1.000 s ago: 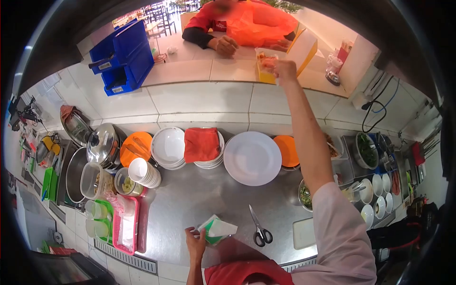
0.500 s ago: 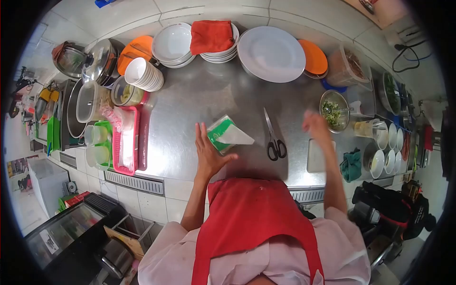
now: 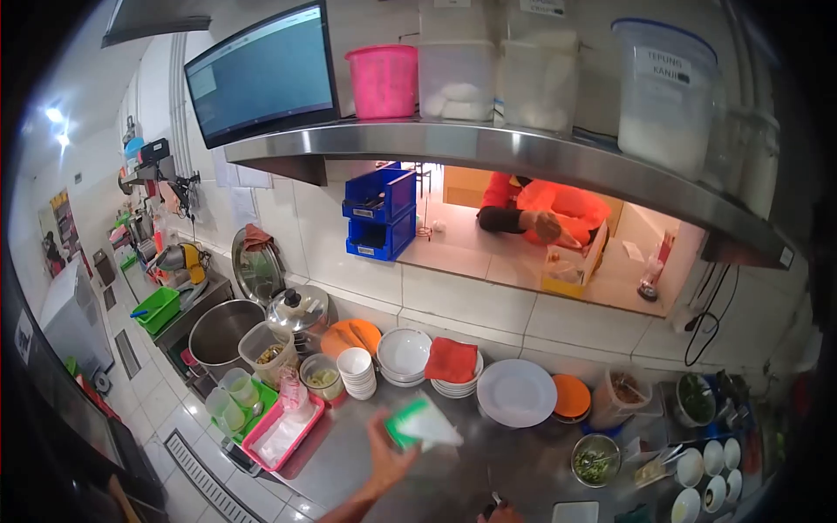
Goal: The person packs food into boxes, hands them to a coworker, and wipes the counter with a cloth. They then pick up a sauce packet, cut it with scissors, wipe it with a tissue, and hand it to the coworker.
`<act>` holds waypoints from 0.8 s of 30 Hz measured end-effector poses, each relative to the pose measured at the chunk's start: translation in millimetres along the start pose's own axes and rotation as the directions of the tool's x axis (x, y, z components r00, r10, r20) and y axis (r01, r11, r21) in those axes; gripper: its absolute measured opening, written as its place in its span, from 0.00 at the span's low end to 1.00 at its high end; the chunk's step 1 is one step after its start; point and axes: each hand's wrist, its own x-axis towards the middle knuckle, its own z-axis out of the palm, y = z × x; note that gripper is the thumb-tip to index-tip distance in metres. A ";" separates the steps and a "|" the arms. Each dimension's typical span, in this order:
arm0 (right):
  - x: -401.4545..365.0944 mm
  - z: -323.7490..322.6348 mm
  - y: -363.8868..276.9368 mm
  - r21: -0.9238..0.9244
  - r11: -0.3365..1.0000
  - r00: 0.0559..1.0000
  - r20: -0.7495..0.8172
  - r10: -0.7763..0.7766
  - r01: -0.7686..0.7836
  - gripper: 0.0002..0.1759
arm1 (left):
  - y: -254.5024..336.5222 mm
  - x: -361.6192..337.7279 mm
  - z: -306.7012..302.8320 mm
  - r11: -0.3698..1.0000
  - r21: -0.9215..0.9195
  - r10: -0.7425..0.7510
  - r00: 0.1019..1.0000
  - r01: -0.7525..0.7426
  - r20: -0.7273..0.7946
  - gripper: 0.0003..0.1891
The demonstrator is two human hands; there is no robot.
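Observation:
My left hand [image 3: 389,459] is raised over the steel counter, gripping a green-and-white plastic packet [image 3: 427,424] by its left side. The packet is slightly blurred, and its white corner points right. At the bottom edge of the view, my right hand [image 3: 504,515] closes around the dark handles of the scissors [image 3: 495,499]. Most of that hand is cut off by the frame. Beyond the packet stand a stack of small white cups [image 3: 356,370] and white bowls [image 3: 404,353].
A pink tray [image 3: 288,433] lies left, beside a green tray [image 3: 241,408]. A large white plate [image 3: 516,393] and a bowl of chopped greens [image 3: 595,459] stand along the counter [image 3: 366,471]. Overhead runs a metal shelf [image 3: 488,146]. Through the opening, a person's hand [image 3: 547,228] is visible.
The camera has tilted up, bringing the shelf, monitor and opening into view. My left hand has lifted the packet off the counter. My right hand has come to the scissors and taken hold of them.

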 end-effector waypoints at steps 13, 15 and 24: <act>1.3 13.3 10.6 -0.063 0.997 0.987 -0.152 -0.050 0.041 0.39 | 332.6 396.0 116.9 0.574 0.783 0.667 0.692 -0.240 -0.277 0.62; -9.0 4.3 2.2 -0.003 1.000 0.982 -0.188 0.015 -0.016 0.35 | 310.3 398.2 113.4 0.028 0.885 0.714 0.629 -0.464 0.307 0.42; -69.3 0.7 85.6 0.487 0.847 0.722 -0.505 0.473 -0.214 0.19 | 54.9 27.7 59.9 0.886 0.136 0.282 0.749 -0.443 0.600 0.06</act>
